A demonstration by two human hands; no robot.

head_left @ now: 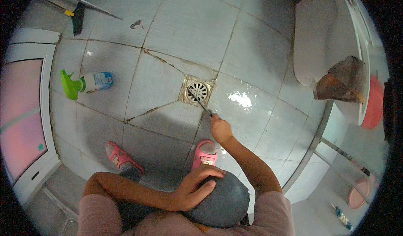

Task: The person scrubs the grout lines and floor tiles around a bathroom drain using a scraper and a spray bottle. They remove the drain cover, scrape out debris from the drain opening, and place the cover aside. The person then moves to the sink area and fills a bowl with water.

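Note:
My right hand is closed around the end of a thin, dark, rod-like tool, whose exact kind I cannot make out. The tool slants up and left, and its tip touches the round, slotted floor drain cover. A square metal frame with grimy edges surrounds the cover. Lying on my raised knee in dark grey cloth, my left hand has its fingers stretched out and holds nothing.
On the left, a white spray bottle with a green trigger lies on wet grey tiles. A squeegee-like tool is at upper left, near a white-framed door. A white toilet-like fixture stands right. Pink sandals are on my feet.

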